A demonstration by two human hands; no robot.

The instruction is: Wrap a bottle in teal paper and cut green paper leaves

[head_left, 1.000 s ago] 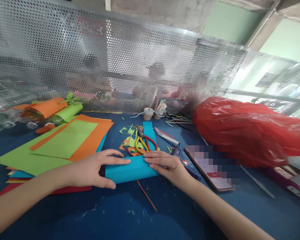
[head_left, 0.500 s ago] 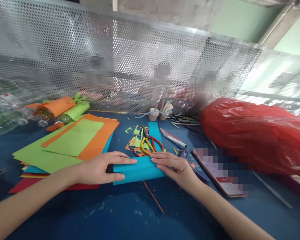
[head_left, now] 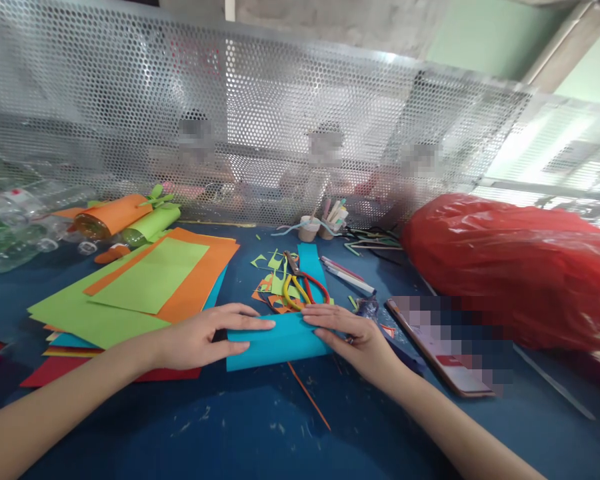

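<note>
Pressing: both my hands lie on a bright blue paper piece (head_left: 280, 347), curled or folded along its length; I cannot tell which. It sits in front of me on the dark blue tabletop (head_left: 220, 433).
Left hand (head_left: 205, 337): on the paper's left end, fingers close together, thumb parted from them in a V, fingertips and thumb tip touching the paper.
Right hand (head_left: 347, 333): on the right end, fingers laid flat and close together, thumb just below them, also touching.
Scissors (head_left: 305, 287): red and yellow looped handles, dark metal blades, just beyond my right fingertips, partly over a flat blue paper strip (head_left: 309, 257).
Scraps (head_left: 273, 277): green and orange paper cuttings, left of the scissors.
Sheets (head_left: 150, 273): green, orange, blue and red paper, overlapping, beside my left forearm.
Bottles (head_left: 115, 217): clear plastic, two wrapped in orange and green paper, at far left.
Pens (head_left: 350, 275): slim, white and pinkish, right of the blue strip.
Phone (head_left: 437, 353): flat, screen up, right of my right hand.
Bag (head_left: 520, 267): large, red, shiny plastic, beyond the phone.
</note>
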